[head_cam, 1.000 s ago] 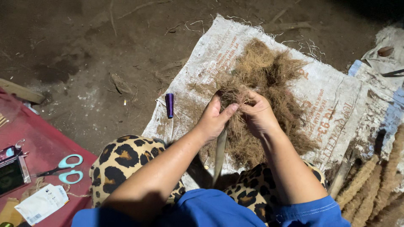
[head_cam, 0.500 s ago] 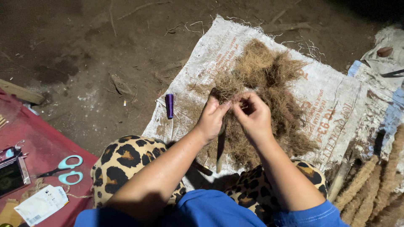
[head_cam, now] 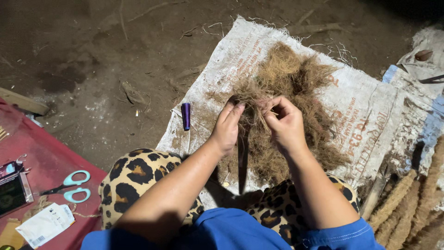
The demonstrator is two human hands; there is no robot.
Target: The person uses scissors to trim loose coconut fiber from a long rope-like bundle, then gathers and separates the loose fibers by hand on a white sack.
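Note:
A pile of brown coir fibre (head_cam: 296, 88) lies on a white woven sack (head_cam: 365, 115) spread on the dirt floor. My left hand (head_cam: 227, 127) and my right hand (head_cam: 284, 124) are both closed on a tuft of this fibre, pulled up from the near edge of the pile. A twisted strand of fibre (head_cam: 242, 153) hangs down from between the hands towards my lap. My knees, in leopard-print cloth (head_cam: 138, 176), are below the hands.
A small purple tube (head_cam: 185, 115) lies on the sack left of my hands. Teal-handled scissors (head_cam: 69, 186), a paper label and small items rest on a red mat (head_cam: 41, 162) at left. Thick coir ropes (head_cam: 402, 203) lie at lower right.
Both hands have shifted slightly left and nearer together on the fibre tuft, and the hanging strand has moved with them.

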